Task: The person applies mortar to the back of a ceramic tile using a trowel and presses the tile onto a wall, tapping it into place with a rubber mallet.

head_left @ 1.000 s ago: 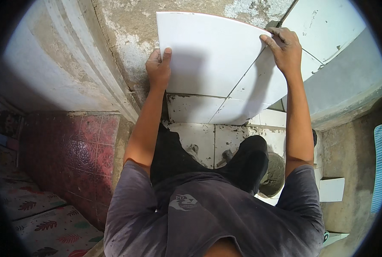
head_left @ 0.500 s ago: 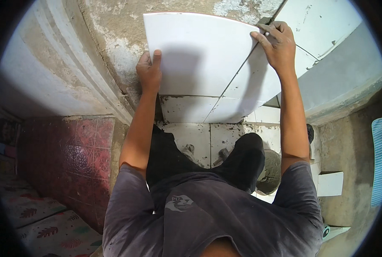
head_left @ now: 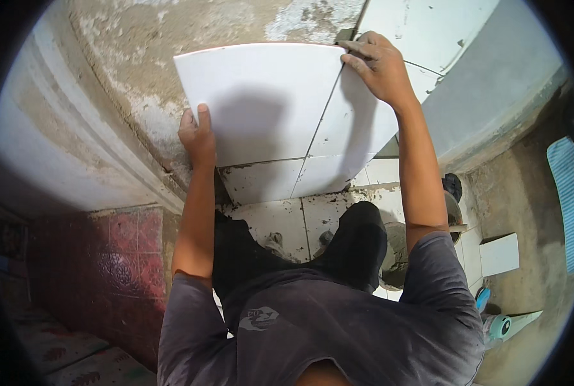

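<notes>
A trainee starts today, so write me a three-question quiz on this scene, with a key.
1. The right hand holds the large white rectangular ceramic tile at its: (a) lower left corner, (b) middle, (c) upper right corner?
2. True or false: the thumb of the left hand lies on the tile's visible face.
3. Fill in: the grey, mortar-like mix lies beside the person's ___ black-trousered knee.

Key: 1 c; 2 true; 3 right.

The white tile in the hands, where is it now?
In the head view, the white tile is in the upper part, slightly left of centre, the left hand on its left edge and the right hand at its upper right corner.
</notes>
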The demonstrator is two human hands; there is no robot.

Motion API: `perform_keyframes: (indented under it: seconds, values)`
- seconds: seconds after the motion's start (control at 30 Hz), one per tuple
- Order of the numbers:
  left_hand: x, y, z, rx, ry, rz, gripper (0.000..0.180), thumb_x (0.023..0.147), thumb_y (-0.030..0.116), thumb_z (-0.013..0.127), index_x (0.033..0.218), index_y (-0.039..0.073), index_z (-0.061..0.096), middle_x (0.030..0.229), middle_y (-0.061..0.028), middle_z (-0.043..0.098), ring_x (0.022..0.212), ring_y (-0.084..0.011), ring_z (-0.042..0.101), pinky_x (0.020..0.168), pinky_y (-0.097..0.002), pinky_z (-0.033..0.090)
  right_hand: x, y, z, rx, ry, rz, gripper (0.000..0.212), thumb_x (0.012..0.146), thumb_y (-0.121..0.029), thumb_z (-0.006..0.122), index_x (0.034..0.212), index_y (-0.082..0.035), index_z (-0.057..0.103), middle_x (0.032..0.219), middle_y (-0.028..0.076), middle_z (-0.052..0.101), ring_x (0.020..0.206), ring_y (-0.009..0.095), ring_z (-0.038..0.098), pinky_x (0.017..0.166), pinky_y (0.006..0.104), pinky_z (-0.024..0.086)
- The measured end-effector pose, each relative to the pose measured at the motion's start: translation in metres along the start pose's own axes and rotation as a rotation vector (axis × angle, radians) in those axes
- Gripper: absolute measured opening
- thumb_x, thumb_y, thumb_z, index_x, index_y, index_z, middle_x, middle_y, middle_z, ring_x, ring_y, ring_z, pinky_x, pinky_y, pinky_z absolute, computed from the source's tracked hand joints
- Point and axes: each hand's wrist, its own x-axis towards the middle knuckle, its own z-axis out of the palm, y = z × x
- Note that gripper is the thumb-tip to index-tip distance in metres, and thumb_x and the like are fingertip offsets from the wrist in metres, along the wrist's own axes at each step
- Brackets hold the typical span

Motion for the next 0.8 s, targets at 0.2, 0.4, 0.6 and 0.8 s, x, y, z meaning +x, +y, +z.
perform_keyframes:
  seconds: [0.2, 0.4, 0.6, 0.8]
  values:
    - [0.0018, -0.0017, 0.0028, -0.126, -0.028, 0.031, 0.028, 0.094, 0.025, 0.058, 0.092, -0.003, 0.057, 0.081, -0.0029, 0.058, 0.072, -0.0078, 0.048, 0.063, -0.0243, 0.041, -0.0024, 0.0019, -0.0018, 0.031, 0.019, 0.001, 0.026, 0.077, -0.019, 0.073, 0.099, -0.005, 0.069, 0.078, 0.008, 0.055, 0.074, 0.024, 0.055, 0.066, 0.0334, 0.046]
    - [0.0026, -0.0039, 0.0038, -0.158, -0.039, 0.044, 0.026, 0.094, 0.021, 0.058, 0.099, -0.005, 0.056, 0.09, -0.0061, 0.061, 0.08, -0.01, 0.053, 0.072, -0.0247, 0.045, -0.0044, 0.0019, -0.0024, 0.188, 0.001, 0.172, 0.032, 0.074, -0.019, 0.075, 0.103, -0.01, 0.066, 0.078, 0.006, 0.057, 0.074, 0.022, 0.055, 0.068, 0.0322, 0.047]
    - [0.002, -0.0046, 0.0056, -0.212, -0.042, 0.072, 0.025, 0.095, 0.019, 0.058, 0.1, -0.006, 0.056, 0.094, -0.0077, 0.061, 0.083, -0.0108, 0.054, 0.073, -0.0253, 0.045, -0.0049, 0.0013, -0.0067, 0.01, -0.039, 0.104, 0.032, 0.075, -0.023, 0.074, 0.104, -0.01, 0.066, 0.081, 0.005, 0.061, 0.076, 0.023, 0.058, 0.071, 0.0348, 0.048]
    - [0.0019, -0.0044, 0.0051, -0.229, -0.042, 0.055, 0.027, 0.094, 0.02, 0.058, 0.1, -0.006, 0.056, 0.093, -0.0079, 0.061, 0.081, -0.0104, 0.054, 0.071, -0.0251, 0.045, -0.0036, 0.0014, -0.0021, -0.063, 0.02, 0.002, 0.029, 0.077, -0.025, 0.073, 0.1, -0.009, 0.069, 0.077, 0.007, 0.06, 0.073, 0.025, 0.056, 0.066, 0.0344, 0.046]
